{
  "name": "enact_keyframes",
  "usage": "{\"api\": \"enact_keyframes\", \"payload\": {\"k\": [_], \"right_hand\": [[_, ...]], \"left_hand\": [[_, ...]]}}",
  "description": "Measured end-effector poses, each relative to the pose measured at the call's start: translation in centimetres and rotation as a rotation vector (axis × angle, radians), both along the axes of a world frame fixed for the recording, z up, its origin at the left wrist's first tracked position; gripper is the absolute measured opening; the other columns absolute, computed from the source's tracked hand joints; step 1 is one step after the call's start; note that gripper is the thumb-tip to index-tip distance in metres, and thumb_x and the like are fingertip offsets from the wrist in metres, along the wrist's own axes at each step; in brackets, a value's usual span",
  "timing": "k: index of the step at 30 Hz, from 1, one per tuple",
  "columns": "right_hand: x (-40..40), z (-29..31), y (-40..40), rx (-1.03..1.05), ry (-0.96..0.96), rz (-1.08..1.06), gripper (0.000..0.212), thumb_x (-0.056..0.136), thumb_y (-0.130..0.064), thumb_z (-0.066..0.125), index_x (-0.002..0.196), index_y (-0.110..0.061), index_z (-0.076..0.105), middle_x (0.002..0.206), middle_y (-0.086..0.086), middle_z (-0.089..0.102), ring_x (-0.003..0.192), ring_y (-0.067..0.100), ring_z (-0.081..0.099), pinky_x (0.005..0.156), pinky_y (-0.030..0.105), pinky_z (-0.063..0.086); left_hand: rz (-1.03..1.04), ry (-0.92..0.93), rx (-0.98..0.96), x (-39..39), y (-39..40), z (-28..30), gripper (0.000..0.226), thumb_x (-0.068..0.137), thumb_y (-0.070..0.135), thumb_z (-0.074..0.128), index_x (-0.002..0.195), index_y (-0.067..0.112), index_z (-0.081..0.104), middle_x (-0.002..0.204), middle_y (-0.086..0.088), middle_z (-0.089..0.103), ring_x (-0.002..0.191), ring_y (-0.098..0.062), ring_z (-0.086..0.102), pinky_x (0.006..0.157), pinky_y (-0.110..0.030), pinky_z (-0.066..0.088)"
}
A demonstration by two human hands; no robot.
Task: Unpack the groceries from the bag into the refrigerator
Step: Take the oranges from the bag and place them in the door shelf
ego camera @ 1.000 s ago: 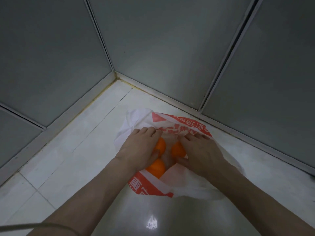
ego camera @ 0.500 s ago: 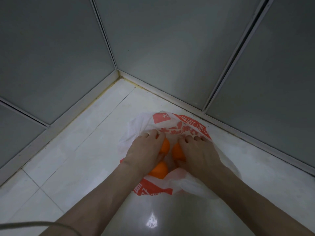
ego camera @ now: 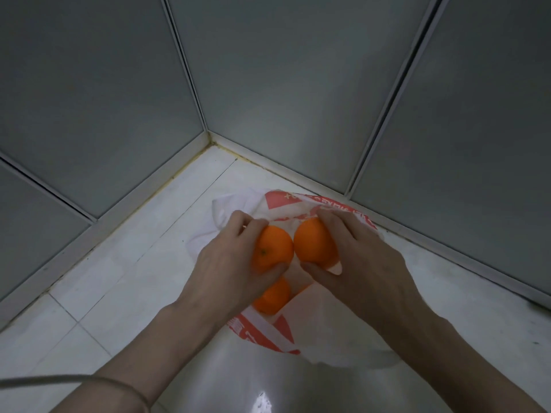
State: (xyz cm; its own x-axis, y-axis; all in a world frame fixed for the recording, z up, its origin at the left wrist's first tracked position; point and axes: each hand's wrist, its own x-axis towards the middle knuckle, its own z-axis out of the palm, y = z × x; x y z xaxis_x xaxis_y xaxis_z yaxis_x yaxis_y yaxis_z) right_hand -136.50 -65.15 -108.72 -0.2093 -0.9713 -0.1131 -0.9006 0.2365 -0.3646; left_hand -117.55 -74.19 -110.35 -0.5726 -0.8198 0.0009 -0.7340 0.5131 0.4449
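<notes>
A white plastic bag with red print (ego camera: 269,330) lies open on a glossy white tiled floor in a corner. My left hand (ego camera: 229,263) grips an orange (ego camera: 272,248) from its left side, above the bag. My right hand (ego camera: 357,257) grips a second orange (ego camera: 313,242) from its right side; the two fruits sit side by side, almost touching. A third orange (ego camera: 272,298) stays in the bag below them, partly hidden by my left thumb. No refrigerator is recognisable in view.
Grey frosted panels in metal frames (ego camera: 268,70) form the corner behind the bag, with a pale sill (ego camera: 143,201) along their base. The tiled floor (ego camera: 98,296) spreads left and toward me. A thin grey cord (ego camera: 44,380) crosses my left forearm.
Both hands were pressed down inside the bag over the oranges. Now each has closed on one orange and lifted it above the bag. The view has moved closer.
</notes>
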Motion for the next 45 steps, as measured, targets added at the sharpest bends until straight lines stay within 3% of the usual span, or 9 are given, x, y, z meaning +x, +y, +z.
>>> {"api": "enact_keyframes", "payload": {"k": [6, 12, 14, 18, 22, 32, 36, 41, 45], "right_hand": [[0.6, 1.0, 1.8, -0.236, -0.264, -0.13, 0.092, 0.07, -0.073, 0.058, 0.15, -0.031, 0.041, 0.154, -0.005, 0.046, 0.134, 0.02, 0.05, 0.108, 0.041, 0.047], [0.9, 7.0, 3.1, -0.211, -0.414, -0.136, 0.079, 0.071, -0.064, 0.07, 0.141, -0.042, 0.041, 0.14, -0.02, 0.049, 0.121, 0.006, 0.05, 0.101, 0.032, 0.051], [0.8, 11.3, 3.7, -0.181, -0.477, -0.14, 0.078, 0.073, -0.053, 0.079, 0.139, -0.043, 0.039, 0.132, -0.027, 0.046, 0.12, 0.007, 0.052, 0.099, 0.032, 0.053], [0.8, 22.6, 5.6, -0.171, -0.509, -0.151, 0.094, 0.073, -0.036, 0.089, 0.15, -0.036, 0.036, 0.147, -0.016, 0.043, 0.127, 0.012, 0.053, 0.102, 0.036, 0.053], [1.4, 36.8, 7.6, -0.259, -0.472, -0.09, 0.081, 0.072, -0.03, 0.091, 0.141, -0.029, 0.048, 0.136, -0.01, 0.051, 0.12, 0.01, 0.055, 0.098, 0.033, 0.052], [7.0, 70.3, 12.4, -0.304, -0.585, -0.007, 0.08, 0.069, -0.037, 0.092, 0.136, -0.035, 0.049, 0.133, -0.011, 0.047, 0.112, 0.004, 0.059, 0.089, 0.022, 0.054], [9.9, 79.2, 14.3, -0.325, -0.604, 0.059, 0.079, 0.071, -0.046, 0.088, 0.139, -0.038, 0.048, 0.134, -0.013, 0.047, 0.114, 0.004, 0.058, 0.089, 0.022, 0.054], [13.9, 86.0, 15.2, -0.344, -0.648, 0.206, 0.09, 0.075, -0.039, 0.088, 0.15, -0.036, 0.038, 0.139, -0.015, 0.044, 0.119, 0.003, 0.056, 0.09, 0.024, 0.053], [18.1, 90.3, 15.2, -0.366, -0.748, 0.337, 0.081, 0.075, -0.029, 0.09, 0.143, -0.036, 0.046, 0.139, -0.016, 0.047, 0.12, 0.006, 0.057, 0.092, 0.023, 0.052]], "left_hand": [[0.017, 0.096, 0.033, 1.7, 1.4, 2.1, 0.072, 0.078, 0.068, 0.07, 0.14, 0.045, 0.04, 0.137, 0.015, 0.044, 0.106, -0.005, 0.046, 0.077, -0.01, 0.039], [0.109, 0.204, 0.133, 2.5, 2.8, 9.0, 0.074, 0.073, 0.059, 0.08, 0.133, 0.038, 0.042, 0.122, 0.023, 0.044, 0.107, -0.006, 0.048, 0.08, -0.018, 0.042], [0.13, 0.24, 0.152, 2.7, 4.0, 13.3, 0.072, 0.068, 0.061, 0.072, 0.13, 0.038, 0.044, 0.122, 0.022, 0.046, 0.109, -0.007, 0.049, 0.079, -0.017, 0.042], [0.195, 0.305, 0.2, 3.3, 6.4, 24.3, 0.07, 0.07, 0.056, 0.077, 0.131, 0.039, 0.046, 0.128, 0.018, 0.045, 0.109, -0.001, 0.046, 0.079, -0.007, 0.039], [0.248, 0.392, 0.218, 5.0, 9.1, 37.8, 0.065, 0.074, 0.041, 0.085, 0.131, 0.037, 0.053, 0.127, 0.013, 0.046, 0.114, 0.009, 0.048, 0.083, 0.002, 0.038], [0.445, 0.609, 0.216, 12.3, 16.4, 71.0, 0.058, 0.072, 0.046, 0.081, 0.123, 0.035, 0.053, 0.123, 0.019, 0.058, 0.109, -0.007, 0.062, 0.089, -0.032, 0.056], [0.506, 0.677, 0.17, 14.6, 19.8, 79.8, 0.057, 0.076, 0.036, 0.086, 0.124, 0.034, 0.055, 0.124, 0.02, 0.056, 0.113, -0.006, 0.059, 0.086, -0.034, 0.059], [0.567, 0.71, 0.038, 17.6, 23.6, 87.0, 0.059, 0.076, 0.043, 0.082, 0.128, 0.034, 0.056, 0.126, 0.018, 0.055, 0.119, -0.005, 0.056, 0.087, -0.028, 0.057], [0.729, 0.732, -0.083, 20.8, 27.4, 91.2, 0.065, 0.075, 0.037, 0.087, 0.132, 0.034, 0.056, 0.128, 0.017, 0.055, 0.12, 0.0, 0.054, 0.091, -0.025, 0.055]]}}
